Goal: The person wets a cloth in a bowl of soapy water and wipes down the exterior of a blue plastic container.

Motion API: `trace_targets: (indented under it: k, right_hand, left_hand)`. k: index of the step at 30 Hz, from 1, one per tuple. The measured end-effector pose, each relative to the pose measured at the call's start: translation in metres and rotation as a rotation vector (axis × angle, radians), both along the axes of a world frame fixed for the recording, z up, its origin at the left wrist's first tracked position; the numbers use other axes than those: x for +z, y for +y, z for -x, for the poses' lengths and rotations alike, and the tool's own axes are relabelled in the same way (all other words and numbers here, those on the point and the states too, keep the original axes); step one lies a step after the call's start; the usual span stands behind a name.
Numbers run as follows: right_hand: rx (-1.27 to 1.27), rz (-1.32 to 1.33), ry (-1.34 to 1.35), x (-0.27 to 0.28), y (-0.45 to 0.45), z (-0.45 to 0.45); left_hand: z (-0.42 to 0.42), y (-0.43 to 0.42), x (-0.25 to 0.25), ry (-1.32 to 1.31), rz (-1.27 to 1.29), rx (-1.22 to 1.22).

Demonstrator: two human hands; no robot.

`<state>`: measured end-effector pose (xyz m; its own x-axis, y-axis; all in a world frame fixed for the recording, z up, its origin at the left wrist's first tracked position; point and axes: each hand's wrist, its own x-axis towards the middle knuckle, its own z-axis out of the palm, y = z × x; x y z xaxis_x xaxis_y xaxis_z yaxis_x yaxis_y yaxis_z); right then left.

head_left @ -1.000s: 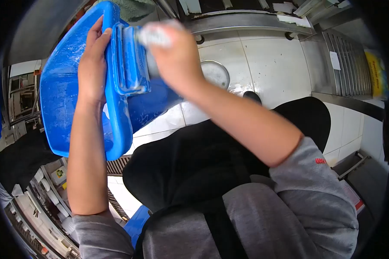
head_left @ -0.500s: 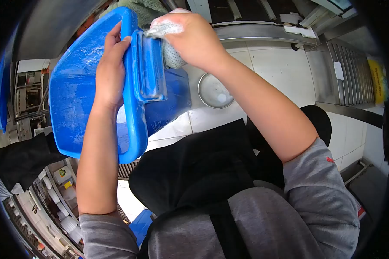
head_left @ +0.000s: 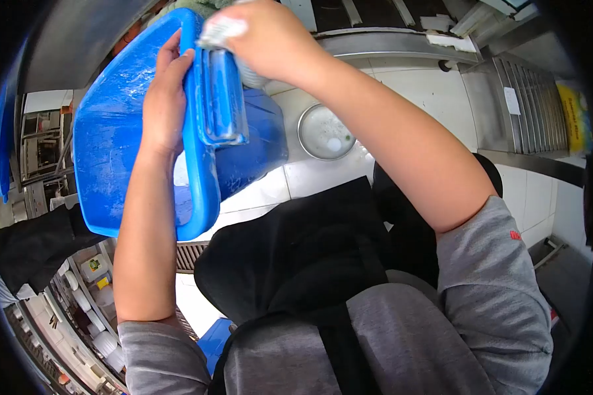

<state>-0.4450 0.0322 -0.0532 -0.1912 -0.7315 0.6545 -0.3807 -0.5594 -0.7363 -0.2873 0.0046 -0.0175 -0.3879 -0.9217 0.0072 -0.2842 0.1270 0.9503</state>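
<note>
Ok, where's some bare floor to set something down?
Mainly the tiles between the round pan and the slatted steel panel. A smaller patch lies between pan, blue tub and black apron. Lower left is crowded with white containers.

Blue bin (head_left: 112,138), wet, tilted; whitish cloth (head_left: 221,31), bunched, at its rim.
</note>
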Motion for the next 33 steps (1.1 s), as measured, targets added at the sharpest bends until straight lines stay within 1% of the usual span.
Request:
trace_targets:
  k: [1,2,4,5,6,8,10,12,14,15,16,18,19,21,22,23,24,25,26,28,30,31,32,33]
  right_hand:
    - [0.005,-0.01,0.071,0.007,0.0,-0.002]
    - [0.003,-0.017,0.068,0.002,0.005,-0.004]
    - [0.003,-0.156,-0.006,-0.011,0.015,-0.01]
    - [-0.031,-0.188,-0.043,-0.011,0.034,-0.016]
    - [-0.034,-0.111,-0.069,-0.02,0.048,-0.025]
    - [-0.101,-0.075,0.09,-0.02,0.087,-0.037]
    - [-0.126,-0.046,0.115,-0.028,0.099,-0.037]
    - [-0.156,-0.011,0.143,-0.031,0.105,-0.032]
    - [-0.134,-0.07,0.335,-0.028,0.11,-0.023]
    - [-0.119,-0.081,0.275,-0.03,0.11,-0.02]
    - [-0.119,-0.074,0.277,-0.029,0.112,-0.013]
    - [0.056,-0.418,-0.032,-0.027,0.118,0.004]
    - [0.054,-0.409,-0.032,-0.03,0.119,0.012]
    - [-0.035,-0.539,-0.41,-0.036,0.116,0.022]
    - [-0.034,-0.533,-0.41,-0.03,0.114,0.021]
    - [-0.053,-0.376,-0.222,-0.023,0.111,0.019]
    - [-0.07,-0.218,-0.034,-0.014,0.108,0.015]
    - [0.033,-0.227,0.053,-0.001,0.107,0.005]
    - [-0.009,-0.24,0.232,0.002,0.102,-0.008]
    - [-0.191,-0.231,0.511,0.017,0.083,-0.02]
    - [-0.299,-0.347,0.616,0.026,0.042,-0.009]
    - [-0.207,-0.596,0.606,0.038,0.025,-0.002]
    - [-0.207,-0.598,0.606,0.035,0.029,-0.005]
    - [-0.238,-0.476,0.637,0.03,0.04,-0.012]
  left_hand:
    - [0.001,0.001,0.001,0.04,-0.03,-0.02]
    - [0.002,0.003,0.003,0.079,-0.061,-0.04]
    - [0.001,0.005,0.003,0.078,-0.069,-0.006]
    - [-0.001,0.001,0.001,0.075,-0.075,-0.024]
    - [-0.003,-0.004,-0.002,0.072,-0.08,-0.041]
    - [-0.006,-0.005,-0.001,0.102,-0.098,-0.068]
    - [0.001,0.006,0.007,0.011,-0.089,-0.028]
    - [-0.002,0.006,0.008,0.044,-0.113,-0.05]
    - [0.0,0.01,0.011,-0.083,-0.059,-0.094]
    - [-0.002,0.012,0.017,-0.044,-0.198,-0.153]
    - [-0.001,0.015,0.018,-0.043,-0.191,-0.153]
    - [0.0,0.017,0.018,-0.054,-0.156,-0.145]
    - [-0.001,0.014,0.017,-0.082,-0.175,-0.143]
    - [-0.001,0.008,0.015,-0.049,-0.167,-0.116]
    - [-0.002,0.005,0.013,-0.014,-0.17,-0.086]
    - [-0.002,-0.001,0.007,0.121,-0.192,-0.009]
    - [-0.004,-0.005,0.004,0.121,-0.186,-0.005]
    - [-0.007,-0.008,0.004,0.112,-0.153,-0.011]
    - [-0.008,-0.01,0.003,0.102,-0.12,-0.016]
    - [-0.007,-0.01,0.001,0.079,-0.09,0.001]
    - [-0.006,-0.006,0.002,0.037,-0.041,0.021]
    - [-0.006,-0.006,0.001,0.02,-0.025,0.015]
    - [-0.007,-0.008,0.0,0.02,-0.026,0.014]
    - [-0.008,-0.01,-0.001,0.031,-0.046,0.009]
